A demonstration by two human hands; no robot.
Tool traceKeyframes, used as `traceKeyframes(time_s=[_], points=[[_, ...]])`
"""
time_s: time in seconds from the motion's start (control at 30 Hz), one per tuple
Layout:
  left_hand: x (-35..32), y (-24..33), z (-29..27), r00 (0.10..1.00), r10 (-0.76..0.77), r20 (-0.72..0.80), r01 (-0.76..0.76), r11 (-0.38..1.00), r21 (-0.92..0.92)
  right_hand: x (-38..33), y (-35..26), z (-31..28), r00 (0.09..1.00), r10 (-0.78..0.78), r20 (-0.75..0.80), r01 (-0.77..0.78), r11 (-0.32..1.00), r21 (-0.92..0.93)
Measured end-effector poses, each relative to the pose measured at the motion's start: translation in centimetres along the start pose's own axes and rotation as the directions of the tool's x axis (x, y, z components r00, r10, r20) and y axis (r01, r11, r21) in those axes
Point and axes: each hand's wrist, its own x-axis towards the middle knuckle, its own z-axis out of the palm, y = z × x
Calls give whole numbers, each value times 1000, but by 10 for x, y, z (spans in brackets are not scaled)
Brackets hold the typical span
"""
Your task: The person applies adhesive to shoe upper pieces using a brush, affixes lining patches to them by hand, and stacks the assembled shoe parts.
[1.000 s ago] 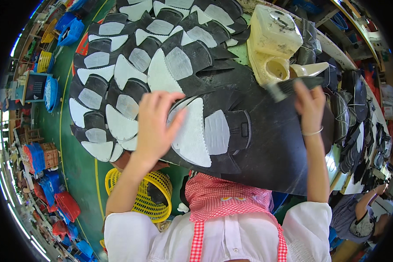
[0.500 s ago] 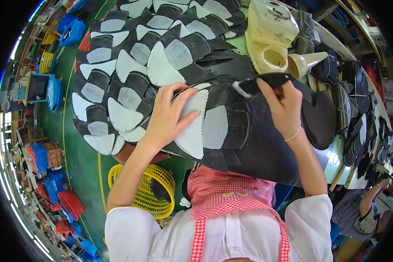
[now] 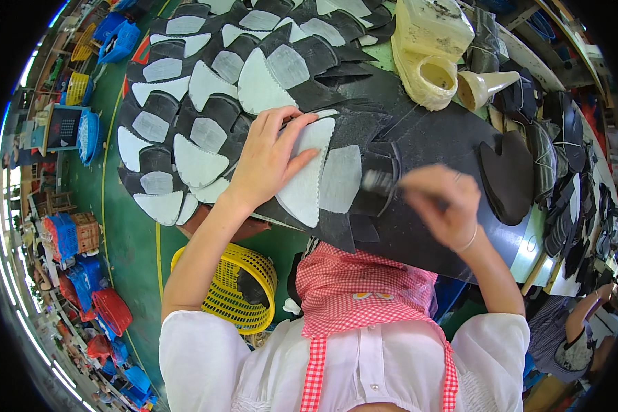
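On black work mat (image 3: 453, 137), head view: my left hand (image 3: 268, 161) lies flat, fingers spread, pressing black-and-grey shoe upper piece (image 3: 323, 178) at mat's near-left edge. My right hand (image 3: 439, 206) closed around small brush (image 3: 381, 182), blurred, bristles at piece's right end. Overlapping cut pieces (image 3: 199, 103) fan out left. Cream glue jug (image 3: 429, 48) stands beyond.

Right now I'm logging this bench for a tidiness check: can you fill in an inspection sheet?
Surface: black mat on a green table.
Job's things: black-and-white shoe piece flat on the mat; brush.
Clutter: overlapping cut pieces; yellowed plastic jug; cone-shaped funnel.
Hands: left hand presses the piece; right hand grips the brush, blurred.
Cables: nothing seen.
Surroundings: yellow basket, blue and red crates on green floor; another person's arm at lower right.
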Motion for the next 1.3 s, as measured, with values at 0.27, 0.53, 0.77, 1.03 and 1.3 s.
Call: traceKeyframes(time_s=[0.27,0.53,0.77,1.03,1.3], points=[[3,3,5,1000,14,3,-14,999,44,-44,-11,0,973,-70,219,62,997,42],[3,1,6,1000,22,-20,-21,1000,21,-17,-8,25,966,-152,212,176,979,-101],[1,-6,3,998,29,-50,-28,999,25,-6,-20,14,988,-152,13,150,984,97],[8,5,-3,983,129,-133,-135,990,-43,-11,-27,10,968,189,163,-210,970,122],[62,-65,-68,887,-396,-239,144,728,-671,-33,6,-48,714,636,-293,-439,733,519]])
